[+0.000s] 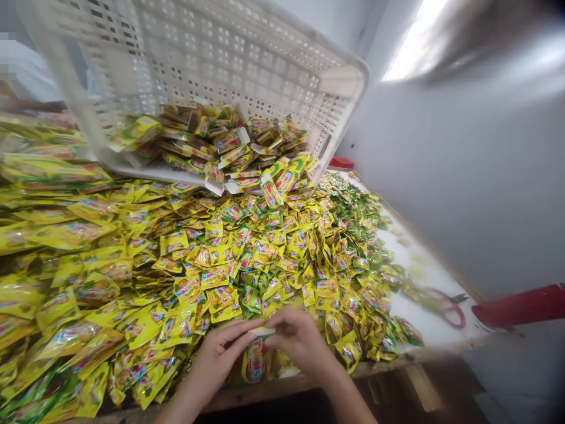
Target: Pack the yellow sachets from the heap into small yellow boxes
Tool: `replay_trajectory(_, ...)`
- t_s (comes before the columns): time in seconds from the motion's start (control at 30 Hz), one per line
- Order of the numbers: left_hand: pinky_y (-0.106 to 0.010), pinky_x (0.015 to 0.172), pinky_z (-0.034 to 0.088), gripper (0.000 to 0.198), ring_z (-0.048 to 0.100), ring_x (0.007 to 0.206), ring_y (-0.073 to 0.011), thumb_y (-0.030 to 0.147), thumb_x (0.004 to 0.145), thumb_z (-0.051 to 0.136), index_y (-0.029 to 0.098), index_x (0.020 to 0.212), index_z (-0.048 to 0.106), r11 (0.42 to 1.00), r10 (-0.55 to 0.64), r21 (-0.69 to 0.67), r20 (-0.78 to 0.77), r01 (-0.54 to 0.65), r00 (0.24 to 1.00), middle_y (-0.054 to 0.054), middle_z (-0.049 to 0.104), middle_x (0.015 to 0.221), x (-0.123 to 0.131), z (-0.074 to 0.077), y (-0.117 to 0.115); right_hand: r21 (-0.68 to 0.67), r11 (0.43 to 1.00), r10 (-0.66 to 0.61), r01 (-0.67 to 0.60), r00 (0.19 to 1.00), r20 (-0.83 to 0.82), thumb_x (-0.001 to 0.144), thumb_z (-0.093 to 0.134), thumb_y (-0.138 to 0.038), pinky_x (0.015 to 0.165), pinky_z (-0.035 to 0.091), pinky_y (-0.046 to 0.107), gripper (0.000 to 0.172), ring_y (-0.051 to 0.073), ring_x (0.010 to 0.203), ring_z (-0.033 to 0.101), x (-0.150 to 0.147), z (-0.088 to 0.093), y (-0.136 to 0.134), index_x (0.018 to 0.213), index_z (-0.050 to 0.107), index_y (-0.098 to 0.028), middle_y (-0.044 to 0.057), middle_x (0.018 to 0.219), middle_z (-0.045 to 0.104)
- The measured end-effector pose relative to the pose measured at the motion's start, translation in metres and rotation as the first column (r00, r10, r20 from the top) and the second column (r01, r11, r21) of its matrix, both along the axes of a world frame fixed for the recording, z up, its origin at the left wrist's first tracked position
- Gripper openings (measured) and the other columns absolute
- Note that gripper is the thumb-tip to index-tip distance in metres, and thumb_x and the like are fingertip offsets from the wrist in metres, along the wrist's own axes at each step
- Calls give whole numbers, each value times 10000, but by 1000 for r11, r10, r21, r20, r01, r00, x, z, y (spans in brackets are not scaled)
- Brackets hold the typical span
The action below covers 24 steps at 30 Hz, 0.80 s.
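My left hand (223, 348) and my right hand (298, 338) meet at the near edge of the table, fingers pinched together on the top of one small yellow sachet (255, 358) that hangs upright between them. Around them lies a wide heap of yellow and green sachets (247, 253) covering most of the white table (424, 318). Above the heap a white perforated plastic crate (212, 59) is tilted toward me, and several sachets (229, 150) spill over its lower rim onto the pile.
Red-handled scissors (448, 306) lie on the bare right part of the table. A red object (521, 306) sticks in from the right. A grey wall runs along the far right side. A small red thing (341, 162) sits behind the crate.
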<state>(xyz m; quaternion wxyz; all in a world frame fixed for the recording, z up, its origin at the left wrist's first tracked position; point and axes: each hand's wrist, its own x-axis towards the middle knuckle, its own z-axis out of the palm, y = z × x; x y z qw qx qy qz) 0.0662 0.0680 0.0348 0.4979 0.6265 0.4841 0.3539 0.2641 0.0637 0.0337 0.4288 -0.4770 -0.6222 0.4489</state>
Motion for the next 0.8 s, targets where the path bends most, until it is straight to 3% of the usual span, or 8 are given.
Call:
replay_trajectory(0.13,-358,999,489,297,653,1115,-265,341,820,691,336,1114,730,992,8,127,-96,5,995,-18,754,1121,-7,-12,-8,79,996,-50,49,999,12,727,756,-133,651,457,245,154,148,697,596,-4,-6,-8,856,710,-204,11,820,662)
replay_trajectory(0.27,-314,955,529,352,674,1093,-233,305,838,679,336,1189,686,982,77,176,-59,-66,995,-12,733,1175,-5,-19,-13,88,993,-88,82,994,67,753,724,-102,655,456,250,190,152,698,575,-8,-6,-12,903,710,-216,3,791,622)
replay_trajectory(0.43,-270,878,569,248,715,988,-203,263,824,699,317,1061,748,948,34,319,-48,-16,998,-16,779,1022,-7,-35,-15,170,985,-30,32,999,-13,821,674,-127,711,487,275,135,181,819,607,-13,-11,-19,905,715,-224,36,869,635)
replay_trajectory(0.57,-271,885,568,225,714,988,-197,281,833,689,326,1046,744,948,71,314,-60,-48,996,-6,778,1022,0,-46,-22,227,972,-44,55,998,-54,878,605,-139,805,492,310,157,197,930,614,-13,-16,-29,947,710,-234,59,973,642)
replay_trajectory(0.7,-305,917,558,291,696,1035,-220,365,857,642,306,1137,689,959,223,189,-55,-209,973,-21,737,1150,-13,-36,-34,178,982,-69,64,997,22,914,527,-149,748,502,296,196,186,834,624,-9,-9,-13,973,697,-228,47,886,652)
replay_trajectory(0.8,-327,872,586,337,701,1017,-255,449,823,654,310,1129,676,966,259,16,-71,-259,963,-9,734,1149,-59,-14,-53,264,965,-76,4,962,263,835,496,-41,824,490,317,357,209,948,598,-20,-3,16,1109,648,-213,72,1001,654)
